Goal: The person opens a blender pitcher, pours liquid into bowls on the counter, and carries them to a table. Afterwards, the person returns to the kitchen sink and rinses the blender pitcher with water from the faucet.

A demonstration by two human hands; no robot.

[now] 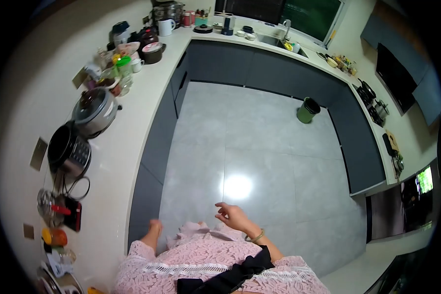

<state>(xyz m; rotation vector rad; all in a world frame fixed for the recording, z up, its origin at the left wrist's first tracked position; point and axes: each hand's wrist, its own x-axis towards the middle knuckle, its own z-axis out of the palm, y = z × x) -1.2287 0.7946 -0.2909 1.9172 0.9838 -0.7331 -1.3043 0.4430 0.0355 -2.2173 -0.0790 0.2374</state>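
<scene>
My right hand (232, 216) is in front of my body over the tiled floor, its fingers loosely curled and apart, with nothing in it. A bangle (255, 236) circles that wrist. Low beside the left counter's cabinet front is my left hand (155, 227), small and blurred, so its fingers cannot be made out. Both arms come out of a pink lace dress (201, 257) with a black sash (230, 274). Neither hand touches any object that I can see.
Along the left counter (117, 181) stand a rice cooker (95, 112), an electric pressure cooker (71, 149) and several jars. At the back are a sink (272, 40) and a white jug (166, 27). A green bin (307, 110) stands on the floor (259, 142); a stove (370, 103) is at right.
</scene>
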